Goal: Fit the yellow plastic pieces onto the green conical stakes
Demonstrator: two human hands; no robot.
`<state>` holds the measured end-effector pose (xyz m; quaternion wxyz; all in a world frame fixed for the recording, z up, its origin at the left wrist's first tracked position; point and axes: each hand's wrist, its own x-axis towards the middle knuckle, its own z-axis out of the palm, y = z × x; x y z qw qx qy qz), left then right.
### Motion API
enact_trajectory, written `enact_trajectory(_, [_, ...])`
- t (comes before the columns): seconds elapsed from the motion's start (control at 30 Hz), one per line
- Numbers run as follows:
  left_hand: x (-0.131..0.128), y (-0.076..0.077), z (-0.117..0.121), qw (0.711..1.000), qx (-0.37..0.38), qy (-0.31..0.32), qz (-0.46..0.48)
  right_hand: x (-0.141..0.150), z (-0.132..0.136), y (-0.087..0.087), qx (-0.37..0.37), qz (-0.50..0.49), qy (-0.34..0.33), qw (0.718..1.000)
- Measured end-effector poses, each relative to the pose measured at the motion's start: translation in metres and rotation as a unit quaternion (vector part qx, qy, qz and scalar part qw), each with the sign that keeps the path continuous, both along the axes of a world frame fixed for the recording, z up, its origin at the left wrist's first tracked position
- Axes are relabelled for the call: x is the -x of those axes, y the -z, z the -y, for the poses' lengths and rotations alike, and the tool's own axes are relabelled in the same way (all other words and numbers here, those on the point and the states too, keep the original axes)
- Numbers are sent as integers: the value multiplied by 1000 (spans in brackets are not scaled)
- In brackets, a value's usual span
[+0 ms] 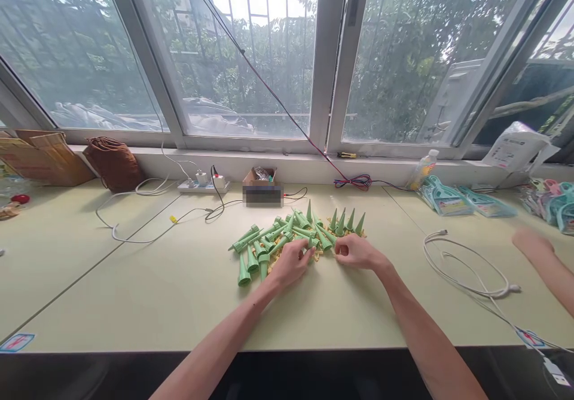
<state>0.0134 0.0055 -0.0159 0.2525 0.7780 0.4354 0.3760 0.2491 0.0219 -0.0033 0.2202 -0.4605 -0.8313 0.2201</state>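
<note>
A pile of pale green plastic cones (252, 261), shaped like nozzles with collars, lies mid-table among small yellow pieces (317, 256). My left hand (292, 261) is at the front of the pile, fingers closed around a green cone (310, 242) whose tip shows above them. To its right, my right hand (356, 252) has its fingers pinched together low over the table; what is between them is hidden. Just behind that hand, several green cones (341, 223) stand upright with tips pointing up.
Another person's blurred hand (533, 243) reaches in from the right, beside a coiled white cable (466, 274). Along the window sill are a small box (262, 194), a power strip (204, 186), a brown bag (114, 164), a bottle (423, 170) and bagged turquoise items (443, 197).
</note>
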Motion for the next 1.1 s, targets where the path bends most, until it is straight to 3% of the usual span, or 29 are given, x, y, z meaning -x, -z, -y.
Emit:
enact_trajectory(0.3, [-1, -1, 1, 1000, 3, 3, 9, 8, 1, 1, -21, -47, 26, 998])
enact_trajectory(0.57, [0, 1, -1, 999, -37, -16, 1, 16, 4, -1, -52, -113, 46, 991])
enact_trajectory(0.87, [1, -7, 3, 992, 55, -40, 110, 32, 9, -1, -92, -162, 52, 981])
enact_trajectory(1.1, [2, -11, 2, 984, 59, -73, 149, 42, 14, -1, -98, -186, 27, 977])
